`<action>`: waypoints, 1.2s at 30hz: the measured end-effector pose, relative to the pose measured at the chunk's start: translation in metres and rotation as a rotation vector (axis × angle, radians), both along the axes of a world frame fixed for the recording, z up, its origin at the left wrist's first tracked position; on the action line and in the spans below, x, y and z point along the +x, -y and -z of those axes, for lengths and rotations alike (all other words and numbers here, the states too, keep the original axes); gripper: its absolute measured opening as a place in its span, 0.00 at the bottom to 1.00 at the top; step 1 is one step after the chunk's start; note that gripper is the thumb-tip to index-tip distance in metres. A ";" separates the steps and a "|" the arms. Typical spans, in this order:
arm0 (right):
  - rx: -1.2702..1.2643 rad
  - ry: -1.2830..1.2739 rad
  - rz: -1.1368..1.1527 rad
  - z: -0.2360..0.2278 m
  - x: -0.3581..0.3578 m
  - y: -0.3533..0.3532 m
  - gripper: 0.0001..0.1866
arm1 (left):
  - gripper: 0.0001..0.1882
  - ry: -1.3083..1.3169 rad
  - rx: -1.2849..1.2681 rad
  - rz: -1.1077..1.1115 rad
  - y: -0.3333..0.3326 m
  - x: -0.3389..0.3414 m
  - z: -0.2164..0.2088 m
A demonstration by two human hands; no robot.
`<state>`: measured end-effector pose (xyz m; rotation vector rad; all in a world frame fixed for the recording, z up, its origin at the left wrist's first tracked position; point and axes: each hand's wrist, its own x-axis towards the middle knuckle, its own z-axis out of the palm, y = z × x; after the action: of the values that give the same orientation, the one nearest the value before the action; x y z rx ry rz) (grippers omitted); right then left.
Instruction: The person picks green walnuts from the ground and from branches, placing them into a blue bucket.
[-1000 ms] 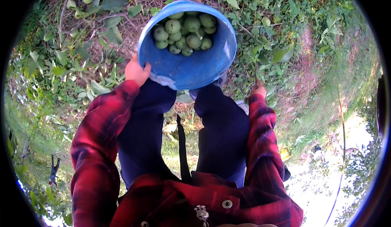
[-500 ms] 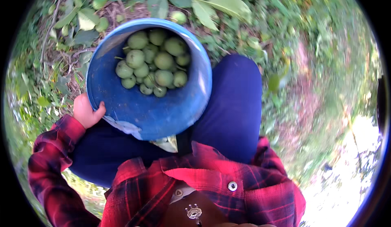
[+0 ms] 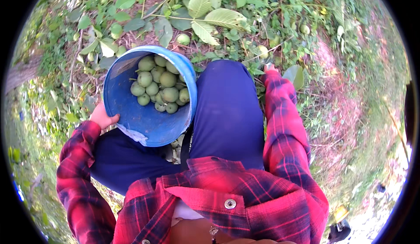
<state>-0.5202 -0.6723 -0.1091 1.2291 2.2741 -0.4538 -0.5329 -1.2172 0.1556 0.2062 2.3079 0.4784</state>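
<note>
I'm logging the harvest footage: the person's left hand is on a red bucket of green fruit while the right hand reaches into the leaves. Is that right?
Not quite. In the head view the bucket is blue, not red. The rest holds: the left hand is on its side, green fruit lies inside, and the right hand reaches into the leaves.

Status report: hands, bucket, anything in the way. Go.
Left hand grips blue bucket of green fruits. Right hand down among leaves, grip unclear. Loose fruit on ground.

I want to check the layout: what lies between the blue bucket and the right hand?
In the head view, the person's knee in dark blue trousers lies between the blue bucket and the right hand.
</note>
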 end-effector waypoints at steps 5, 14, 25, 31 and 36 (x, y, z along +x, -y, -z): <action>-0.167 -0.551 0.103 -0.042 0.015 -0.010 0.27 | 0.20 -0.045 0.008 -0.057 0.005 0.010 -0.008; -0.212 -0.472 -0.160 -0.098 -0.083 0.013 0.16 | 0.21 -0.003 -0.048 -0.201 0.005 0.013 -0.002; -0.140 -0.343 -0.421 -0.042 -0.074 -0.001 0.30 | 0.16 -0.065 0.013 -0.249 0.000 0.014 -0.001; -1.627 -1.126 -0.040 -0.215 -0.042 0.080 0.36 | 0.15 -0.101 0.051 -0.251 0.011 0.022 0.000; -2.422 -0.642 -0.051 -0.290 -0.038 0.180 0.33 | 0.14 0.020 -0.008 -0.243 0.002 0.008 -0.001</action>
<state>-0.5587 -0.8524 0.1810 -0.3997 0.4763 -2.4659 -0.5246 -1.2192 0.1562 -0.0849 2.3256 0.5898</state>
